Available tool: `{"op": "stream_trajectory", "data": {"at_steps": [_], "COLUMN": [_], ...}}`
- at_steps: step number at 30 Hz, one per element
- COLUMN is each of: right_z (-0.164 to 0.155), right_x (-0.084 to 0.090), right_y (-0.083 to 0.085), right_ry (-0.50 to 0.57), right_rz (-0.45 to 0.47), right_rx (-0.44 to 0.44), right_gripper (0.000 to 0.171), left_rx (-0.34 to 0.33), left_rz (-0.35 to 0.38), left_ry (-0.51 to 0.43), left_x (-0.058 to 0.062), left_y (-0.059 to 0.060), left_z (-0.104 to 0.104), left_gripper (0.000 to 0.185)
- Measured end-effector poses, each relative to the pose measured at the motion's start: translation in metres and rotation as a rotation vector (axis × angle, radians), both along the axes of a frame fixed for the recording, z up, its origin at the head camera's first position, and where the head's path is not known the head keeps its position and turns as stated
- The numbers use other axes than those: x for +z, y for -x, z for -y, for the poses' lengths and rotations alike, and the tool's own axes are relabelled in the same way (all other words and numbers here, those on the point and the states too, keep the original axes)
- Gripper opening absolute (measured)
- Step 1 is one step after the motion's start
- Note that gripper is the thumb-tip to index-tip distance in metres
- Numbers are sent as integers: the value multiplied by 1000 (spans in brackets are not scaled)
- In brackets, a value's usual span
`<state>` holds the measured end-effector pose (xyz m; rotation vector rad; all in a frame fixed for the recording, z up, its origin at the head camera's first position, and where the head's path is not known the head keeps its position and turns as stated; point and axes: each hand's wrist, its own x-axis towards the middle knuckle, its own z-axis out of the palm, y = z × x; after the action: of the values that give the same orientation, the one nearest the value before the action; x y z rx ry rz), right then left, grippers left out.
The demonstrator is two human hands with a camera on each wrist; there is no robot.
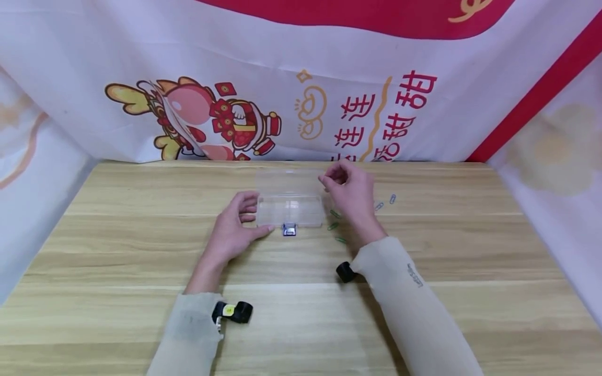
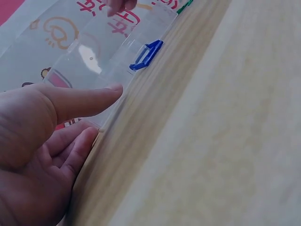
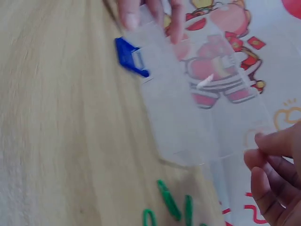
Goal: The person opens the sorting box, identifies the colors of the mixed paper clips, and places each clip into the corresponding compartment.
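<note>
A clear plastic box [image 1: 305, 211] lies on the wooden table with its see-through lid [image 1: 282, 180] raised at the back. On its front edge is a blue latch [image 1: 289, 230], which also shows in the left wrist view as a blue clip [image 2: 146, 55]. My left hand [image 1: 232, 230] grips the box's left end, thumb along the front edge and fingers around the side. At the far right corner of the lid, my right hand [image 1: 352, 196] pinches its edge between thumb and finger, as the right wrist view of the lid [image 3: 225, 94] shows.
Green paper clips [image 1: 333, 226] lie just right of the box, several of them. Farther right are blue paper clips [image 1: 392, 199]. A white printed cloth [image 1: 263, 57] hangs behind the table's back edge, and pale cloth stands at both sides.
</note>
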<state>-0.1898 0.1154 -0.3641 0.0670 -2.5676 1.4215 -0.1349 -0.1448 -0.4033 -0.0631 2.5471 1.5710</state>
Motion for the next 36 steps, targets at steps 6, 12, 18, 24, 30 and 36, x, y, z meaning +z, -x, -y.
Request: {"op": "stream_trajectory", "data": {"at_steps": [6, 12, 18, 24, 30, 36], "right_z": [6, 6, 4, -17, -59, -87], "right_x": [-14, -19, -16, -14, -17, -22], "right_y": [11, 12, 8, -13, -45, -71], "right_ry": [-30, -47, -34, 5, 17, 65], "right_rz": [85, 132, 109, 106, 157, 212], "right_rx": [5, -13, -7, -11, -55, -145], "right_gripper": [9, 15, 14, 16, 15, 15], "left_rx": [-2, -2, 4, 24, 29, 8], "left_rz": [7, -1, -10, 7, 31, 22], "left_ry": [23, 10, 16, 8, -6, 9], "left_x": [0, 1, 1, 2, 1, 2], "left_y": [-1, 0, 0, -1, -2, -2], "left_z": [1, -2, -1, -2, -2, 1], "left_gripper": [80, 81, 81, 81, 81, 82]}}
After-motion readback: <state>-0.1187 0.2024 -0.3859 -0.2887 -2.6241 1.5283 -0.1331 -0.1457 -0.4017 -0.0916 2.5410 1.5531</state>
